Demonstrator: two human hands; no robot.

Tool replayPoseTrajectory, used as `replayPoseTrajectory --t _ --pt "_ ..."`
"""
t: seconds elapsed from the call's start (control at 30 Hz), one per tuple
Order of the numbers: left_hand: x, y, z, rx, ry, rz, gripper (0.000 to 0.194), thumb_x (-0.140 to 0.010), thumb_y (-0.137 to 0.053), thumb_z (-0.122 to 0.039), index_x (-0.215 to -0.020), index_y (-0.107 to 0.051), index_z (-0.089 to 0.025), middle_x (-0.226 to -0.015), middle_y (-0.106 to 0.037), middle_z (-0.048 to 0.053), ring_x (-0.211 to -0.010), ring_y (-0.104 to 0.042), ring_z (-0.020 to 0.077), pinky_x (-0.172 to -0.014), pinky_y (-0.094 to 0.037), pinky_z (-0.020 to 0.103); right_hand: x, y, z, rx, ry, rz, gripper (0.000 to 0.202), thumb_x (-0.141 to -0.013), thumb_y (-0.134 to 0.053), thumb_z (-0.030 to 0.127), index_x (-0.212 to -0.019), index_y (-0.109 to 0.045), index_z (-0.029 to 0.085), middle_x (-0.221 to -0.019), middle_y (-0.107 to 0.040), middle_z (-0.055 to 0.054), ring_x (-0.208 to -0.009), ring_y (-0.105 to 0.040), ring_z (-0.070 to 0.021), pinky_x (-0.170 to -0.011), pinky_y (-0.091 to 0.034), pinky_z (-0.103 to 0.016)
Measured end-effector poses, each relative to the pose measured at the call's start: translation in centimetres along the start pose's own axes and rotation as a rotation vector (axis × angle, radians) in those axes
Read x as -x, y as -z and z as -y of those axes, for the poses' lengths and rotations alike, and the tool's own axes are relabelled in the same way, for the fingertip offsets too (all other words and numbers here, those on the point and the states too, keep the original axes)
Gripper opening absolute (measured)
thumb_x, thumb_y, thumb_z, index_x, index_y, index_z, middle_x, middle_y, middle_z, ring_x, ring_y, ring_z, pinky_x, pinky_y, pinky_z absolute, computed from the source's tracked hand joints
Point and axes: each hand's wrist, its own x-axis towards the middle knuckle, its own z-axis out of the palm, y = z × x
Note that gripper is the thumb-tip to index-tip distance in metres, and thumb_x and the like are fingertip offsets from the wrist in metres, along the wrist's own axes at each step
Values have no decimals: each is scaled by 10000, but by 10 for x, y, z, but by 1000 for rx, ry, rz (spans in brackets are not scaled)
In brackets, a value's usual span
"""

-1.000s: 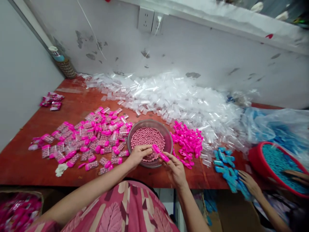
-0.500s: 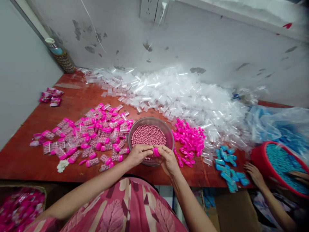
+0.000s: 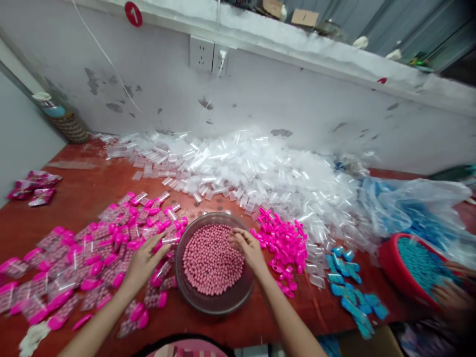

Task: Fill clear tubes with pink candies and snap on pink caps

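My left hand (image 3: pixel 143 263) is over the pile of filled clear containers with pink caps (image 3: pixel 122 238), left of the bowl. Its thumb and fingers are apart, close to one of these containers. My right hand (image 3: pixel 251 250) hangs over the right side of the metal bowl (image 3: pixel 215 308), fingers loosely bent and apart, with nothing visible in them. Small round pink beads or candies (image 3: pixel 211 260) fill much of the bowl. Just right of that hand lies a heap of bright pink plastic caps (image 3: pixel 284 238).
Behind the bowl spreads a large heap of clear empty containers (image 3: pixel 238 163). Blue filled containers (image 3: pixel 347 277) lie at the right. Beyond them, a co-worker's hands (image 3: pixel 451 290) are at a red tub (image 3: pixel 394 270) of blue pieces. Pink packets (image 3: pixel 35 187) lie far left.
My hands were together over the bowl around a pink-capped piece; now they are apart, the left over the filled pile, the right at the bowl's right side. The view has tilted up.
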Motion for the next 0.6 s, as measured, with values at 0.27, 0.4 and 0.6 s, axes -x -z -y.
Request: replayPoseTrajectory --t 0.27,0.4,0.6 --pt "-138 -84 -23 -232 -117 1 606 -771 -410 -458 -1277 -318 -136 -1292 -390 141 -1201 -333 262 -966 -290 401 -130 85 -12 752 136 -384 382 -700 -502 343 -1010 -534 122 -984 -589 -135 -900 -555 -239 -805 -409 -406" --pt "-221 -105 -15 -407 47 -60 770 -700 -467 -549 -1320 -221 -165 -1406 -125 167 -1261 -136 366 -955 -229 496 -186 101 -24 841 138 -496 612 -651 -555 370 -1164 -418 66 -1181 -433 -227 -1114 -392 -325 -899 -295 -475" --pt "-277 -149 -23 -380 123 4 830 -633 -487 -626 -1283 -300 -145 -1374 -197 197 -1217 -120 463 -891 -237 553 -230 84 -55 940 228 -450 655 -621 -592 465 -1178 -416 166 -1302 -277 -178 -1210 -224 -358 -928 -222 -517"
